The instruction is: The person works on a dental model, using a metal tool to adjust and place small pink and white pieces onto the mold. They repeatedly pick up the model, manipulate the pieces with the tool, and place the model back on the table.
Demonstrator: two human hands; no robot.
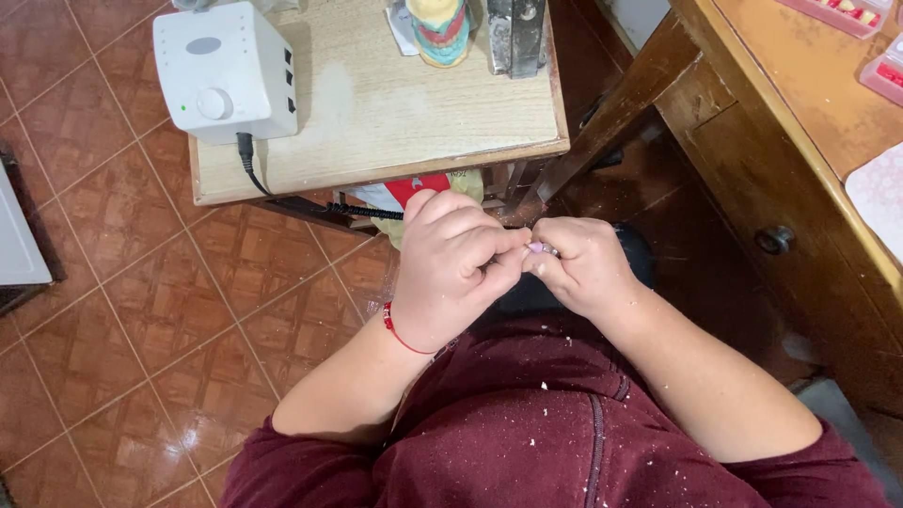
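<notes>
My left hand is curled into a loose fist, thumb and forefinger pinching toward the middle; a red string bracelet circles its wrist. My right hand meets it fingertip to fingertip and pinches a small pale pink piece with a bit of metal beside it. What the left fingers hold is hidden inside the fist. Both hands hover above my lap, over a maroon top flecked with white dust.
A small light wooden table stands ahead, carrying a white box-shaped device with a round knob, its black cord and a coiled cable. A dark wooden desk with a drawer knob is at right. Brown tiled floor lies left.
</notes>
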